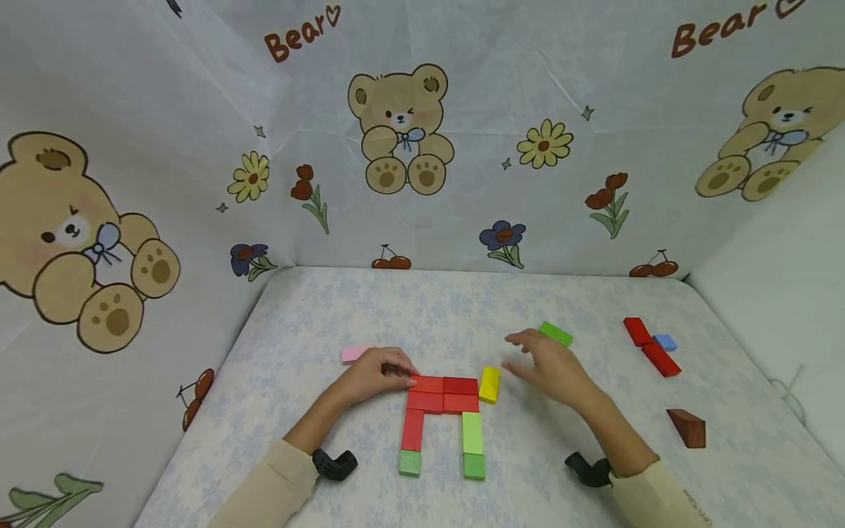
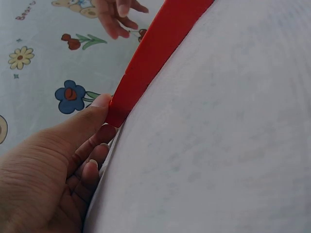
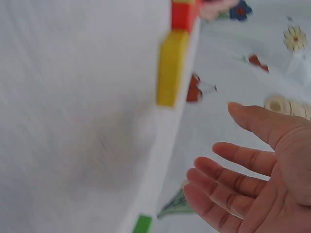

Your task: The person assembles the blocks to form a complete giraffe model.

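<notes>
In the head view, several red blocks form a flat rectangle. A red leg with a green foot and a light green leg with a green foot extend below it. A yellow block stands tilted at the rectangle's right end. With thumb and fingertips, my left hand touches the rectangle's upper left end; the left wrist view shows the thumb against the red end. My right hand hovers right of the yellow block, fingers spread and holding nothing.
A pink block lies behind my left hand and a green block behind my right. Farther right are two red blocks, a blue block and a brown triangular block. A bear-print cloth rises behind the table.
</notes>
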`<state>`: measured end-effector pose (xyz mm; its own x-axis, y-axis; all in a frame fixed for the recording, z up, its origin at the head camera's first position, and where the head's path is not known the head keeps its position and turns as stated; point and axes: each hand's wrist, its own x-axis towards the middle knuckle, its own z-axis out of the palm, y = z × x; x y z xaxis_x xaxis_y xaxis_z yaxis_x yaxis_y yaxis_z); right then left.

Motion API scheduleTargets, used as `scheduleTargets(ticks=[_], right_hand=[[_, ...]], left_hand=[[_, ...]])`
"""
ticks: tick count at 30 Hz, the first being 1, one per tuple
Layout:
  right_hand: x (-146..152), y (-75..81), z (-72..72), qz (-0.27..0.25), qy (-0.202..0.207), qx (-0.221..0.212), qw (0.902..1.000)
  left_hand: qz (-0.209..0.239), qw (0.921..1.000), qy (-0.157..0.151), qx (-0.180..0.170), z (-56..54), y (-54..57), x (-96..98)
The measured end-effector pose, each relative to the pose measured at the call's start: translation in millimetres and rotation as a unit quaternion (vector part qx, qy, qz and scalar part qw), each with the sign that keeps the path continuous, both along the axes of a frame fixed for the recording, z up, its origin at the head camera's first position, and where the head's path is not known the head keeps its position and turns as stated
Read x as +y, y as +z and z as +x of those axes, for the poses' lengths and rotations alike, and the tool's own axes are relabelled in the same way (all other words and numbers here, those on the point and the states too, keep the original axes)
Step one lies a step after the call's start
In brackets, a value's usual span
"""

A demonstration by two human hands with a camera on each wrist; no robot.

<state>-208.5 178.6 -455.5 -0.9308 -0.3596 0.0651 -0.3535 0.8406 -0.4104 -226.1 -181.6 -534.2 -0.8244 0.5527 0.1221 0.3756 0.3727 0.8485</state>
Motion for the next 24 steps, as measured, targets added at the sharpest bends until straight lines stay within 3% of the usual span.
scheduleTargets(ticks=[5, 9, 16, 24], right_hand=[[36, 6.6, -32.6, -0.010, -0.051, 0.007, 0.9986], [61, 3.5, -48.1, 0.004, -0.072, -0.026, 0.9970], [80, -7.0, -52.7, 0.004, -0.086, -0.099, 0.9914], [84, -15.7, -52.4, -0.052, -0.069, -0.124, 0.9885]], left_hand=[[0.001, 1.0000, 0.003, 0.001, 0.2, 0.6, -1.6], [0.005, 1.0000, -0.003, 0.002, -0.2, 0.5, -1.0], [0.006, 1.0000, -0.006, 0.004, 0.0, 0.1, 0.1], [0.007, 1.0000, -0.002, 0.001, -0.2, 0.5, -0.3]])
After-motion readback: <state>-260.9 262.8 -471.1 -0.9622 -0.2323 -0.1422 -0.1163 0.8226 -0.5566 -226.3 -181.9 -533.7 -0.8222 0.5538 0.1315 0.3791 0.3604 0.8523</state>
